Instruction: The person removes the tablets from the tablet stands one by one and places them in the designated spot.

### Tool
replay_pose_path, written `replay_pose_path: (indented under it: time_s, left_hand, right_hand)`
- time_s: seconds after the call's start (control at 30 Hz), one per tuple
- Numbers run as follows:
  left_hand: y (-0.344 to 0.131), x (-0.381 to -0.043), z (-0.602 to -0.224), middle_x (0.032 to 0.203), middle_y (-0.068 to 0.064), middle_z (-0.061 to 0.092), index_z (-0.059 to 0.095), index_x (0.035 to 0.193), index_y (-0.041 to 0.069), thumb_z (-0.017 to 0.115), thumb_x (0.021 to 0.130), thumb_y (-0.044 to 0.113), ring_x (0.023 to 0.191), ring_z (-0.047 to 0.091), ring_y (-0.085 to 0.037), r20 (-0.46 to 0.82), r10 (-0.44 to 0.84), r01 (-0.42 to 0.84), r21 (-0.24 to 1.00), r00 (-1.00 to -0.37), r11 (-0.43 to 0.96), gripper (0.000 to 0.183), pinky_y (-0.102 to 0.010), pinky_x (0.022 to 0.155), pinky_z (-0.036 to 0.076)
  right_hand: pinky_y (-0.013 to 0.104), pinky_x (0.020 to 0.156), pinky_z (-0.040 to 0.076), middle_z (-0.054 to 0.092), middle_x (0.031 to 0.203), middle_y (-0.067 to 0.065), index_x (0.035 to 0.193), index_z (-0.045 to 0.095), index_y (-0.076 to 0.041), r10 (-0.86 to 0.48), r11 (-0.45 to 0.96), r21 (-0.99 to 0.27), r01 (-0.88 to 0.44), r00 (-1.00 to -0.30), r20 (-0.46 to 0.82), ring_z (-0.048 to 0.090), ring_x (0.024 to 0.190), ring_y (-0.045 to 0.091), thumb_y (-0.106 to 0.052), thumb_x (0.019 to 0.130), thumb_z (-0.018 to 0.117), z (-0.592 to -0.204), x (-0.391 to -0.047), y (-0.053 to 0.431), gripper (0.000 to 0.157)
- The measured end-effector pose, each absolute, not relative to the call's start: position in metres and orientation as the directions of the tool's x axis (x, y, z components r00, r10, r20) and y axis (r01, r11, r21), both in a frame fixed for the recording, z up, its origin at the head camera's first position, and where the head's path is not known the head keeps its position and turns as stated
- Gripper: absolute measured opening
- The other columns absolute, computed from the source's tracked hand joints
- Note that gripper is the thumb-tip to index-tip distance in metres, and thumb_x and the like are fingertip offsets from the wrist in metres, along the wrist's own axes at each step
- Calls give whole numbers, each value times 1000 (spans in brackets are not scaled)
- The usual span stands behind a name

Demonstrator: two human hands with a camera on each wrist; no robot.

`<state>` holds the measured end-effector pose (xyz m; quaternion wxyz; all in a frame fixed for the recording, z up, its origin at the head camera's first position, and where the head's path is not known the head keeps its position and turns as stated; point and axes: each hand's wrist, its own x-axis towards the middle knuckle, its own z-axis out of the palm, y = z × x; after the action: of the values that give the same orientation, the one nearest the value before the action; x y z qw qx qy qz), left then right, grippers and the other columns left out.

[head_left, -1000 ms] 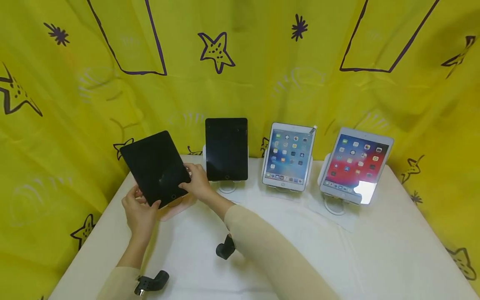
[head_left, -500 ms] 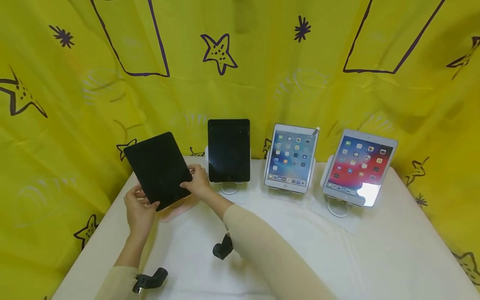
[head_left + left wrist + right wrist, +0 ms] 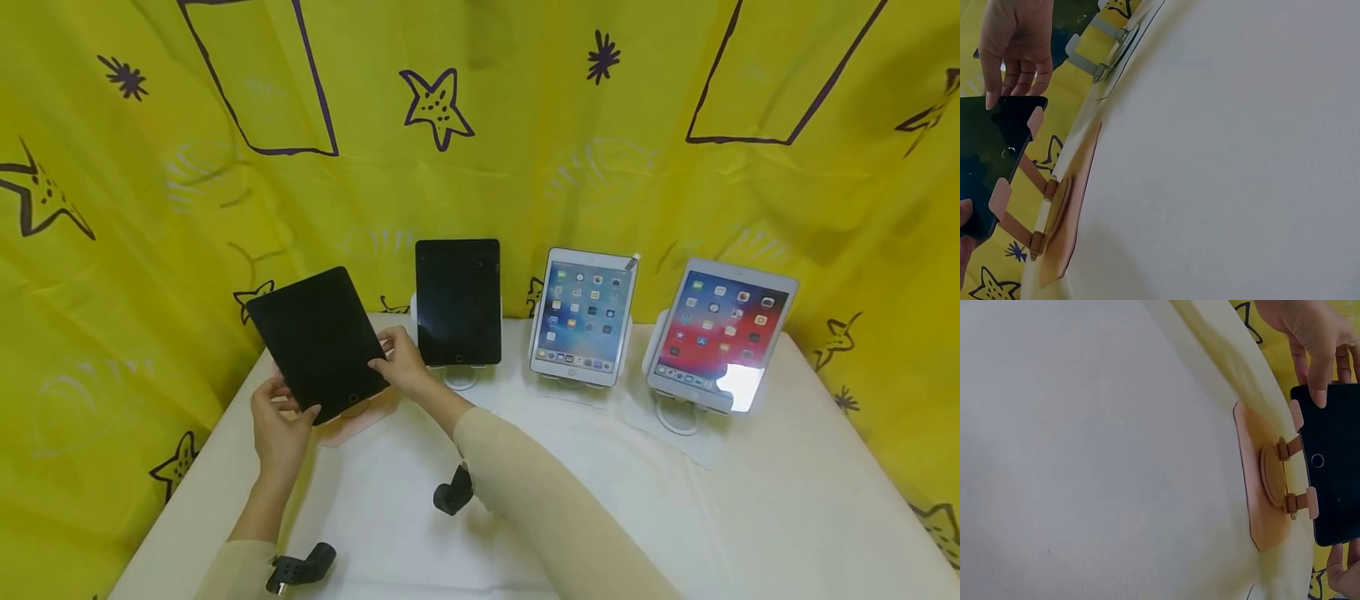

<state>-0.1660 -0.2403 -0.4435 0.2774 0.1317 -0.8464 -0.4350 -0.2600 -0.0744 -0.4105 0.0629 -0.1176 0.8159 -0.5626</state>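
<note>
A black tablet (image 3: 318, 342) leans at the left of the table, turned toward the middle. Two clips (image 3: 1312, 503) of a pink stand (image 3: 1072, 206) hook over its bottom edge. My left hand (image 3: 281, 429) pinches the lower left edge, thumb on the front and fingers behind. On the right edge my right hand (image 3: 405, 362) pinches it likewise, thumb tip just over the border. In the left wrist view the right hand (image 3: 1019, 37) appears above the tablet; only fingertips of the left one show. The tablet's back is hidden.
A second black tablet (image 3: 457, 304) stands close to the right hand on a white stand. Farther right are a white tablet with a blue screen (image 3: 581, 317) and one with a red-blue screen (image 3: 716, 333). Behind them hangs a yellow curtain (image 3: 517, 192); the table (image 3: 600, 467) is white.
My right thumb has slid a little outward toward the tablet's right edge. The left hand keeps its hold. Earlier, the whole head view shifted slightly.
</note>
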Motion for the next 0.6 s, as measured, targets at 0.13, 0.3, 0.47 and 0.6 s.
replay_pose_path:
  time_s: [0.13,0.3,0.47,0.6]
  left_hand:
    - [-241,-164,-445,105,-11,47,36,126,0,71,78,-7,79,41,5,376,-460,46,811,-805,583,60,-13,65,33]
    - [-241,-163,-446,99,-3,45,37,122,-6,70,78,-9,81,42,1,455,-426,168,812,-782,560,55,-2,64,37]
    - [-240,-164,-447,101,4,43,38,122,-9,68,79,-10,81,44,3,515,-411,251,801,-752,544,52,0,63,39]
    - [-240,-164,-447,98,0,47,40,123,-10,69,77,-11,78,45,3,542,-416,284,794,-730,537,55,-1,62,39]
  right_hand:
    - [19,73,44,52,100,9,115,46,-5,-310,344,-920,-187,-947,77,49,85,15,-3,87,66,-412,-260,-70,34]
    - [19,74,44,52,99,10,112,44,-5,-374,358,-880,-313,-911,172,52,87,18,-4,88,64,-415,-262,-63,31]
    - [17,71,44,57,103,11,121,44,-6,-390,348,-866,-360,-895,215,53,86,17,-6,89,65,-418,-262,-62,38]
    - [16,65,42,58,101,9,125,44,-10,-386,358,-860,-364,-896,219,53,83,14,-6,88,66,-417,-260,-62,43]
